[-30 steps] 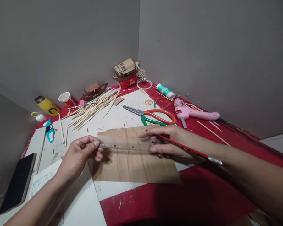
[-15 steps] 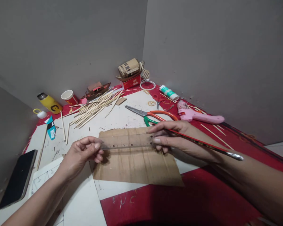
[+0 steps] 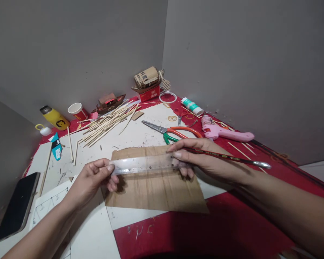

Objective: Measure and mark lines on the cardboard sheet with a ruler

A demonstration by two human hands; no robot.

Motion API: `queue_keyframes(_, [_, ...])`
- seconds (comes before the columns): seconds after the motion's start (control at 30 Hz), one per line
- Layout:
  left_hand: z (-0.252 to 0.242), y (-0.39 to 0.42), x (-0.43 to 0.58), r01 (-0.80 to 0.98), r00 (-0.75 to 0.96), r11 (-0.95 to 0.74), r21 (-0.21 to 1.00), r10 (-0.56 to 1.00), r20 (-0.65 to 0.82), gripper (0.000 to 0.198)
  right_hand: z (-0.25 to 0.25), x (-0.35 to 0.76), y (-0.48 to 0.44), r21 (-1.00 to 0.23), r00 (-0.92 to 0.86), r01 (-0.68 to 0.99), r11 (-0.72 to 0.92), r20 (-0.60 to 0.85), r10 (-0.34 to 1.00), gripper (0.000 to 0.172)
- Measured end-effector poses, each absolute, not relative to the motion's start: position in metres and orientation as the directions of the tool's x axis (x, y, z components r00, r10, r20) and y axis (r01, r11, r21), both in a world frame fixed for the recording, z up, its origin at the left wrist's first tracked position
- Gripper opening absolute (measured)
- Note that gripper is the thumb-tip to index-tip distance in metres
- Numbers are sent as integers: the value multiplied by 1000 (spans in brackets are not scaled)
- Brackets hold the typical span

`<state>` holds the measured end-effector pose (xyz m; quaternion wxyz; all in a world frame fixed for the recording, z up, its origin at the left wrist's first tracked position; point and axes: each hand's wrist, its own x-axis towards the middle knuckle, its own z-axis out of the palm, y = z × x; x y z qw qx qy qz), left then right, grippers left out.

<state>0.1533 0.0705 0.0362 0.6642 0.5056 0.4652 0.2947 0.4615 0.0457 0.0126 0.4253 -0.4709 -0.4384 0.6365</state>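
A clear plastic ruler [image 3: 143, 164] stretches between my two hands, above a creased piece of brown cardboard [image 3: 156, 194]. My left hand [image 3: 98, 174] pinches the ruler's left end between thumb and fingers. At the other end, my right hand [image 3: 190, 156] grips the ruler with its thumb on top. A dark red and black pencil [image 3: 226, 156] is also tucked in the right hand, its silvery end pointing right over the wrist. Just beyond the cardboard lie large scissors [image 3: 164, 130] with one orange and one green handle.
Thin wooden sticks [image 3: 105, 124] lie heaped at the back left, near a paper cup [image 3: 79, 112] and yellow bottle [image 3: 55, 118]. Model boats [image 3: 109, 102] stand behind. A pink glue gun [image 3: 229, 133] is at right, a phone [image 3: 17, 207] and drawn sheet [image 3: 50, 205] at left.
The ruler has tilted and now reflects more light. The pencil has swung slightly in my right hand, its silvery end shifting up and left. Both hands keep their hold.
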Motion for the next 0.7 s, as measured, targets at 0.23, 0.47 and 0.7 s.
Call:
queue_keyframes(0.23, [42,67,151,278,455,174,945,842,-289,25,19,462,47,-940,0,-327,-98,-103,995,38])
queue_keyframes(0.47, [57,53,195,434,677,89,896,625,-390,33,13,453,43,-920,-28,-392,8,21,999,23])
queue_keyframes(0.7, [53,54,235,333,704,239,912,580,-409,32,9,447,36,-903,-90,-429,-16,25,996,27])
